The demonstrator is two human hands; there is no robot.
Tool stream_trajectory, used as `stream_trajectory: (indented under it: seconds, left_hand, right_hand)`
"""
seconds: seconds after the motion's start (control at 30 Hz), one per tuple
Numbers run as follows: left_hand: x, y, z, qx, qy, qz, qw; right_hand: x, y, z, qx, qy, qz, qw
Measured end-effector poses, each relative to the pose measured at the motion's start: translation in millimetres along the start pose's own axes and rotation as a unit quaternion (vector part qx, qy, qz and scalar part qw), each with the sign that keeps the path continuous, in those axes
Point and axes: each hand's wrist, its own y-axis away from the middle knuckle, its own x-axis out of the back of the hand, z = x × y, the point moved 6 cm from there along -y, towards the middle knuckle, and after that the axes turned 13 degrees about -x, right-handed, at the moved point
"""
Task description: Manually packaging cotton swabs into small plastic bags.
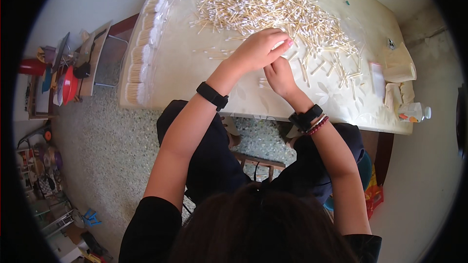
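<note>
A large loose heap of cotton swabs (273, 12) with pale wooden sticks and white tips spreads over the far middle of the table. My left hand (257, 51) is closed at the heap's near edge, fingers curled over toward the thumb. Just below and to its right, my right hand (282, 79) is also closed, its fingertips meeting the left hand. Whatever is between the fingers is hidden or too small to name. Scattered swabs (334, 65) lie right of my hands, and a few sit to the left. Bundled swabs in clear plastic (141, 54) form a column along the left edge.
A clear bottle (413, 112) lies at the table's right corner, near a brown paper-like container (400, 72). A wooden stool (261, 160) shows between my legs. Along the left wall stand shelves and a red basin (69, 85). A wall rises close on the right.
</note>
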Motion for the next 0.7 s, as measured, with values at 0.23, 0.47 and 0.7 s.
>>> stream_trajectory:
  seconds: [0.23, 0.47, 0.7]
  left_hand:
    - [-12, 2, 15, -0.008, 0.085, -0.056, 0.995]
    - [-43, 6, 50, -0.165, -0.082, -0.044, 0.982]
    - [-45, 10, 34, -0.065, -0.008, -0.039, 0.997]
  right_hand:
    - [10, 10, -3, 0.072, -0.035, 0.025, 0.996]
    - [14, 14, 17, 0.099, -0.046, 0.032, 0.993]
    - [13, 19, 33, 0.148, -0.094, 0.062, 0.983]
